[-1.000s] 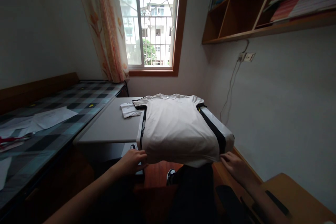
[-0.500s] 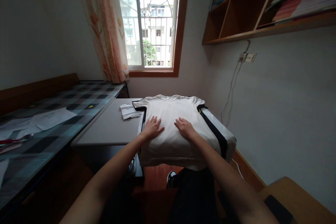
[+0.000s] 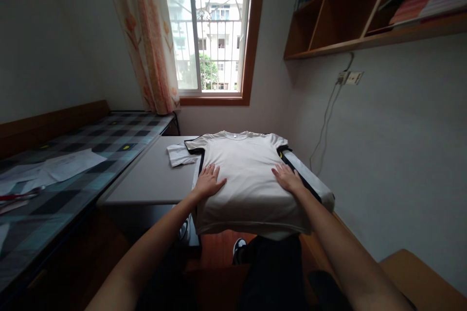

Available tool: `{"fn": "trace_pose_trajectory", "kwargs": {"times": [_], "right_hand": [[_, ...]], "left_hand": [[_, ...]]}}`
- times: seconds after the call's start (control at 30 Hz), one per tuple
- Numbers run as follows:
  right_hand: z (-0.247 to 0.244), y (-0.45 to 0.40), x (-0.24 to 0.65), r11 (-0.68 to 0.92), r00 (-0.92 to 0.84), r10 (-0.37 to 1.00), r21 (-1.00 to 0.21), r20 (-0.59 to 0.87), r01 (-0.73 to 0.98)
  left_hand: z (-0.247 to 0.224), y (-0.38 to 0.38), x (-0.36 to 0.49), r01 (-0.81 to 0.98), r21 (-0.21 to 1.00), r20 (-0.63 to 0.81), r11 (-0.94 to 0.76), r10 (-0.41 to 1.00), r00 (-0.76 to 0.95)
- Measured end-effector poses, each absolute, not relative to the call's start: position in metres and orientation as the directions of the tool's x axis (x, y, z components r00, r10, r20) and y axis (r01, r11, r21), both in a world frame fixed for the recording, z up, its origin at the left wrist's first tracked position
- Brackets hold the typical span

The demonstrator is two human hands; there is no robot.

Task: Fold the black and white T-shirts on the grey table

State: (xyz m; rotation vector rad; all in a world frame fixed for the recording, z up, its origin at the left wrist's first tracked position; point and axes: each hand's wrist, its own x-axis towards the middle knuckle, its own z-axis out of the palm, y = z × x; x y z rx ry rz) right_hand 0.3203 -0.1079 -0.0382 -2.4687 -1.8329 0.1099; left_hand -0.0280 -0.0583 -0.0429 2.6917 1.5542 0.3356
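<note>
A cream T-shirt [image 3: 242, 170] is spread on the table, its neckline toward the window and its hem hanging over the near edge. My left hand [image 3: 209, 181] lies flat on the shirt's left side, fingers spread. On its right side rests my right hand [image 3: 288, 177], also flat with fingers apart. Beneath the cream shirt, black cloth [image 3: 308, 182] shows along both sides and under the sleeves. A further white layer [image 3: 316, 180] sticks out at the right. Beside the left sleeve lies a folded white cloth [image 3: 181, 155].
The grey tabletop [image 3: 146, 175] extends to the left, next to a bed with a checked cover [image 3: 80, 143] and loose papers [image 3: 73, 165] on it. A wooden shelf [image 3: 343, 14] overhangs at the right, above a hanging cable [image 3: 323, 126]. A brown seat [image 3: 419, 272] stands at lower right.
My right hand has slid right across the shirt, toward its side edge, and the cloth there now covers more of the black layer. My left hand has shifted only slightly.
</note>
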Motion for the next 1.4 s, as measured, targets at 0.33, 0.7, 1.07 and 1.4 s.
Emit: {"fn": "trace_pose_trajectory", "kwargs": {"times": [0.33,0.7,1.07,1.4], "right_hand": [[-0.031,-0.113,0.312,-0.403,0.406,0.910,-0.051,0.086,0.914],[-0.037,-0.107,0.273,-0.191,0.191,0.982,-0.078,-0.003,0.979],[-0.040,-0.117,0.302,-0.293,0.293,0.956,-0.090,-0.014,0.952],[-0.043,-0.129,0.322,-0.365,0.366,0.931,-0.067,0.008,0.929]], "left_hand": [[-0.042,-0.061,-0.026,0.858,0.125,0.182,-0.498,0.862,0.474],[-0.039,-0.062,-0.027,0.858,0.134,0.162,-0.495,0.866,0.474],[-0.041,-0.060,-0.028,0.884,0.136,0.196,-0.448,0.886,0.420],[-0.036,-0.040,-0.045,0.849,0.187,0.173,-0.494,0.867,0.467]]}}
